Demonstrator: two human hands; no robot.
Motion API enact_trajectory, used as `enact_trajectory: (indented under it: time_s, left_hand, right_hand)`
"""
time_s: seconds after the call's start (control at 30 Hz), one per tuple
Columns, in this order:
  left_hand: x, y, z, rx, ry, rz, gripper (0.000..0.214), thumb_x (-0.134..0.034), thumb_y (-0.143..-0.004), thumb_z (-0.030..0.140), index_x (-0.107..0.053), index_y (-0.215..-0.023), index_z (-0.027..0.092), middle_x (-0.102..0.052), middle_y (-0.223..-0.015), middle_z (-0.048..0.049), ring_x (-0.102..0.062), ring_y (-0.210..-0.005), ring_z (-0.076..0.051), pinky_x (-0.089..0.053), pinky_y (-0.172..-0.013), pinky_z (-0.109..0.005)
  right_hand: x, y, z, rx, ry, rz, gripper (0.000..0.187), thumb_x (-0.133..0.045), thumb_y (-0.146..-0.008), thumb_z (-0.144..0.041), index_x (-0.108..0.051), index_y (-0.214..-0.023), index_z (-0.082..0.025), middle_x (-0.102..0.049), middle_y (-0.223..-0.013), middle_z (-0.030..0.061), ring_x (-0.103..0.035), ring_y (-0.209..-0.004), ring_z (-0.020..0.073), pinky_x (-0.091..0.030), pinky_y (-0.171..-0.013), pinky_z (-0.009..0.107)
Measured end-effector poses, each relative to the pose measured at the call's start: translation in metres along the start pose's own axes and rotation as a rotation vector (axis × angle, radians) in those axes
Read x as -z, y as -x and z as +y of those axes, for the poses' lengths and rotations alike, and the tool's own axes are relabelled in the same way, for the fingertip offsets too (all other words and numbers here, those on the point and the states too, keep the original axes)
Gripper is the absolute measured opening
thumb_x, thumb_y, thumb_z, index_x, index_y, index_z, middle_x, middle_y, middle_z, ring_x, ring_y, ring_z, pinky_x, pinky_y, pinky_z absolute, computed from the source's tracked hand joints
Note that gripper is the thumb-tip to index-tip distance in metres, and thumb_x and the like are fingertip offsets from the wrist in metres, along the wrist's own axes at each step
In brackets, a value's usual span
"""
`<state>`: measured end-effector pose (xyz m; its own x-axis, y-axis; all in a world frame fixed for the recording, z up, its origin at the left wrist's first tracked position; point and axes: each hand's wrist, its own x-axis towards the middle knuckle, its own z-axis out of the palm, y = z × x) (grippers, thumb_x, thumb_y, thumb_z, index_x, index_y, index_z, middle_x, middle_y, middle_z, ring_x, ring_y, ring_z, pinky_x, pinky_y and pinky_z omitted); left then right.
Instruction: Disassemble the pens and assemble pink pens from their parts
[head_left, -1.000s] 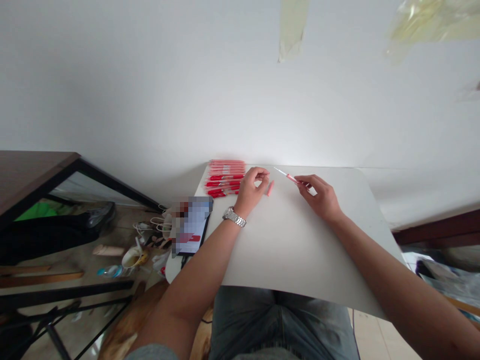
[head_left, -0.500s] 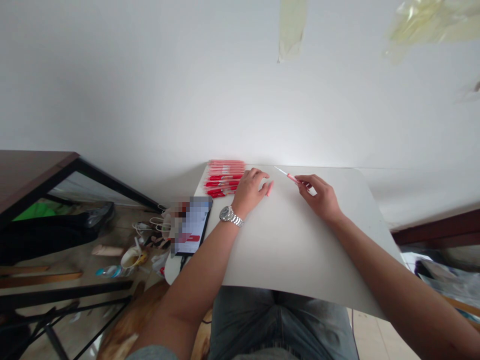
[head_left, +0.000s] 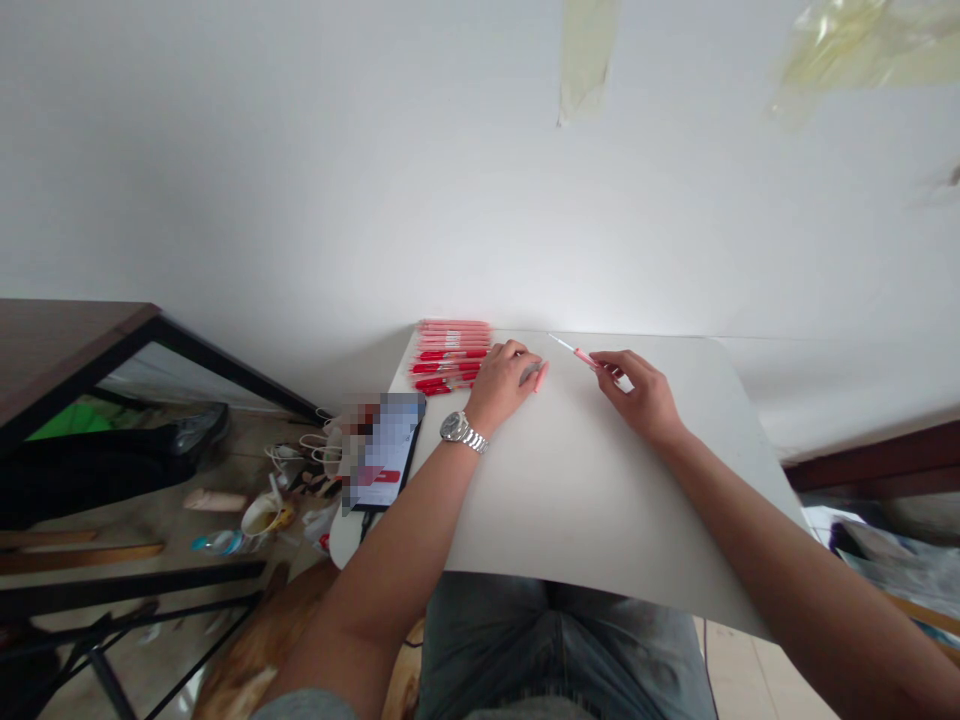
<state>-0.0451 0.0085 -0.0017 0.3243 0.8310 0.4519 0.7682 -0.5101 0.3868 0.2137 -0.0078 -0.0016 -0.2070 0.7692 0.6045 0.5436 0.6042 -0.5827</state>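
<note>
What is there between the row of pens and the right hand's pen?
The head view shows the left hand and, at its thumb, a pink piece.

There were one pen section point(head_left: 580, 354), one short pink piece point(head_left: 541, 378), one wristwatch point(head_left: 454, 427) and one lit screen point(head_left: 388, 455). The packed pens point(head_left: 452, 354) defied counting.

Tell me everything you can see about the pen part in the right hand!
The pen part is slim, straight and plastic-looking, with a pink section and a thin whitish rod poking out. It slants over the white table, rod pointing forward and left. The right hand pinches it farther back, hiding some.
</note>
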Motion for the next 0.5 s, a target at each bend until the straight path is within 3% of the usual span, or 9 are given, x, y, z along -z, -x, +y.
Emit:
enact_trajectory:
  time_s: [0.5]
  left_hand:
    - [-0.0001, -0.001, 0.0013, 0.012, 0.017, 0.003, 0.008, -0.067, -0.094, 0.023, -0.073, -0.099, 0.024, -0.064, -0.107, -0.0075, -0.058, -0.104, -0.026, -0.049, -0.094, -0.043]
  right_hand:
    - [0.0, -0.0001, -0.0002, 0.01, -0.004, -0.002, 0.022, -0.058, -0.101, -0.03, -0.071, -0.118, -0.026, -0.073, -0.1, 0.0063, -0.069, -0.082, 0.0197, -0.059, -0.075, 0.037]
